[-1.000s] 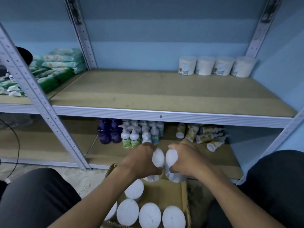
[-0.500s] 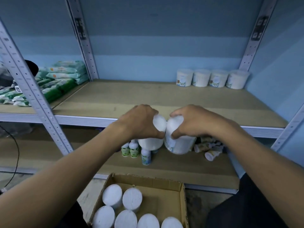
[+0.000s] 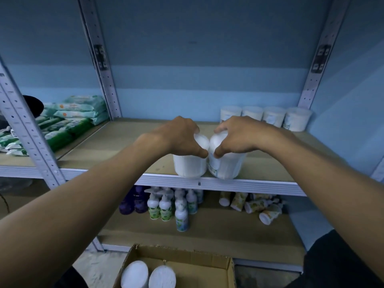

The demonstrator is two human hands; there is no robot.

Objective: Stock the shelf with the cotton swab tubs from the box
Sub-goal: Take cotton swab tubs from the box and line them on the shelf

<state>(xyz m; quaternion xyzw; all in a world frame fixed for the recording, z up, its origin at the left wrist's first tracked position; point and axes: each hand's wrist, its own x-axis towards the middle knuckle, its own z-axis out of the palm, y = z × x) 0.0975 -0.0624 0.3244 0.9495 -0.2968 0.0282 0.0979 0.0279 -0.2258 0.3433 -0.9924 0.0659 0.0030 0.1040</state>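
My left hand (image 3: 180, 137) grips the lid of one white cotton swab tub (image 3: 190, 166). My right hand (image 3: 236, 135) grips the lid of a second tub (image 3: 227, 166). Both tubs are side by side, touching, at the front edge of the upper shelf (image 3: 239, 185); I cannot tell whether they rest on the board. Several more white tubs (image 3: 264, 119) stand in a row at the back right of the same shelf. The cardboard box (image 3: 207, 265) lies open on the floor below, with two tubs (image 3: 148, 276) showing in it.
Green and white wipe packs (image 3: 68, 119) are stacked on the neighbouring shelf to the left. Perforated metal uprights (image 3: 27, 129) frame the bays. On the lower shelf stand pump bottles (image 3: 166, 206) and fallen tubes (image 3: 253, 204). A blue wall closes the right side.
Both hands have lifted the two tubs from above the box up to the front edge of the upper shelf. The view has tilted up, so less of the box shows.
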